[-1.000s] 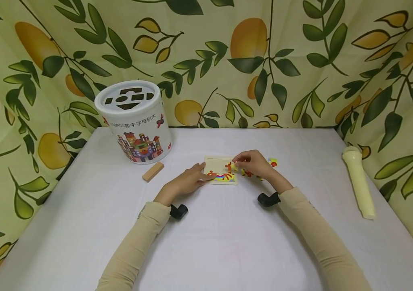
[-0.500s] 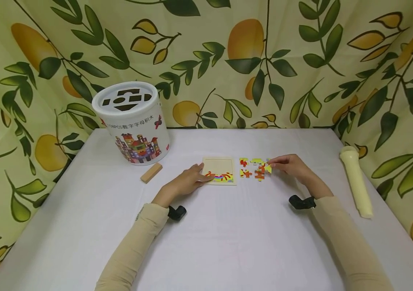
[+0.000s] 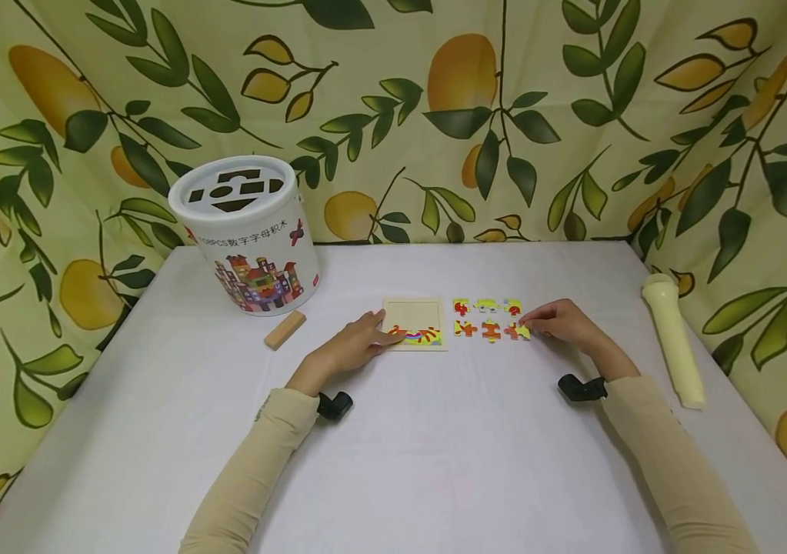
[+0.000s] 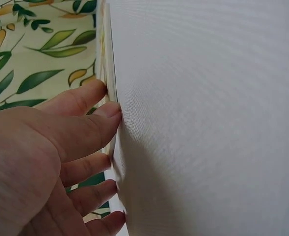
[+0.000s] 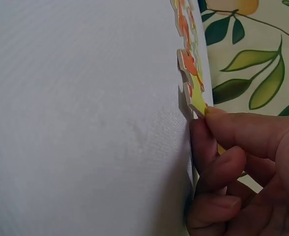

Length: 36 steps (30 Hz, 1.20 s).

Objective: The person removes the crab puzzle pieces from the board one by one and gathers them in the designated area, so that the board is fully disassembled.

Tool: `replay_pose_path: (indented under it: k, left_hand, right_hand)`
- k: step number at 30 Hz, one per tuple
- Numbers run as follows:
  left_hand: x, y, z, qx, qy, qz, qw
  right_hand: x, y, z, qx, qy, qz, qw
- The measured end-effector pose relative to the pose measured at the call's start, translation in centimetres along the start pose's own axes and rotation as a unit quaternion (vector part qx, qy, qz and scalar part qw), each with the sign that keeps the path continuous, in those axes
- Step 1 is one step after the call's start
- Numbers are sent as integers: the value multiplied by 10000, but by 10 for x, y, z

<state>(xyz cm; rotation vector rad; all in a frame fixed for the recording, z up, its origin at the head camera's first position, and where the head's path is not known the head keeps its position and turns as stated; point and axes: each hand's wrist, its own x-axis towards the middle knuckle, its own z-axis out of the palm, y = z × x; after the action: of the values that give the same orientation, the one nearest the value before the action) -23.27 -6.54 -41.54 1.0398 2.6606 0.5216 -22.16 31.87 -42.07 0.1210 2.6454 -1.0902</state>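
Note:
A shallow wooden puzzle tray (image 3: 414,314) lies on the white table, a strip of colourful picture along its near side and bare wood beyond. My left hand (image 3: 350,345) rests at the tray's left side, fingers extended against the edge and thumb over the near-left corner. In the left wrist view the thumb (image 4: 93,132) and fingertips touch the thin tray edge. To the tray's right, several loose jigsaw pieces (image 3: 491,332) lie in two rows. My right hand (image 3: 562,325) pinches the right corner of the near-right jigsaw piece (image 5: 196,96) between thumb and forefinger; that piece is slightly tilted.
A white bucket (image 3: 255,254) with shaped holes in its lid stands at the back left. A small wooden block (image 3: 285,330) lies before it. Toward the right edge lies a cream microphone-shaped object (image 3: 673,338). A fruit-patterned cloth (image 3: 365,115) hangs behind.
My right hand has moved right from over the tray to the loose pieces, carrying a jigsaw piece to the near row's right end. My left hand stays at the tray.

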Motion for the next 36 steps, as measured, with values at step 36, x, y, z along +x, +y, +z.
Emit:
replay_pose_path:
  k: [36]
  left_hand:
    - [-1,-10,-2,-548,286,-179,9979]
  right_hand:
    - [36,-143,117,136,-1092,-1481,9828]
